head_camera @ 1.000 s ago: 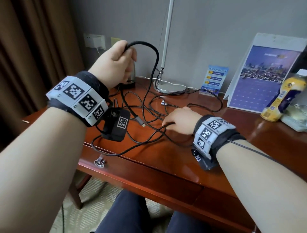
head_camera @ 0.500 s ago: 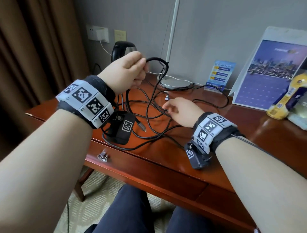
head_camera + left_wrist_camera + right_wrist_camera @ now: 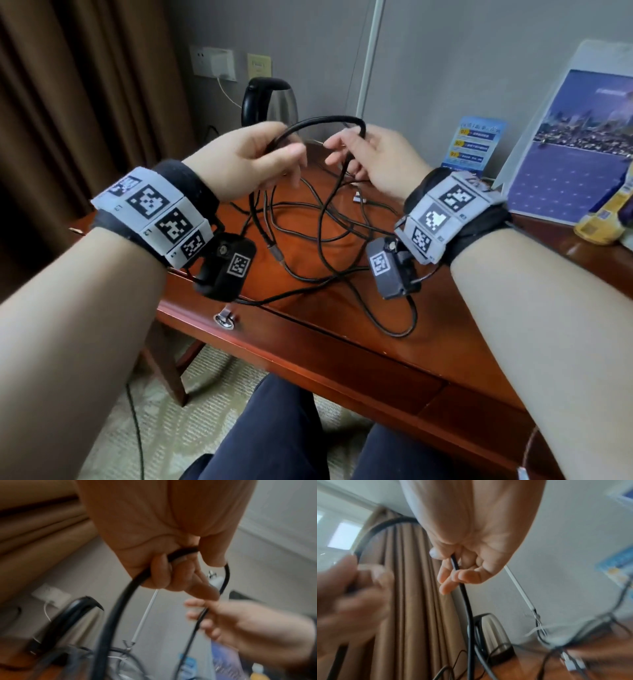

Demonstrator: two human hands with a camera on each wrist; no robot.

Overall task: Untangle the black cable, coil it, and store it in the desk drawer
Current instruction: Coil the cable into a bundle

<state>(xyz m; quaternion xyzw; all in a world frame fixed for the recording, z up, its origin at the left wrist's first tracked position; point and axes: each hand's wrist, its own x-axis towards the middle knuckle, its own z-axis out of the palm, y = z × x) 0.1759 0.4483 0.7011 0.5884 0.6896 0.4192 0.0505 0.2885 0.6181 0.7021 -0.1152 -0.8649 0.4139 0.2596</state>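
A black cable (image 3: 325,120) arcs in the air between my two hands, and the rest lies in tangled loops (image 3: 322,240) on the wooden desk (image 3: 445,325). My left hand (image 3: 253,161) grips one side of the arc, fingers curled round the cable (image 3: 181,551). My right hand (image 3: 373,157) holds the other side, and the cable (image 3: 455,563) runs down between its fingers. One metal plug end (image 3: 275,251) hangs below my left hand. The drawer front (image 3: 342,356) with its small metal pull (image 3: 224,318) is closed, at the desk's near edge.
A steel kettle (image 3: 270,101) stands at the back of the desk beside a white lamp pole (image 3: 368,58). A blue card (image 3: 474,144), a calendar stand (image 3: 575,144) and a yellow bottle (image 3: 606,216) are on the right. A white plug (image 3: 358,197) lies among the cables. Curtains hang at left.
My right hand rose from the desk and took hold of the raised cable loop beside my left hand. My left hand came lower and toward the middle, still holding the cable.
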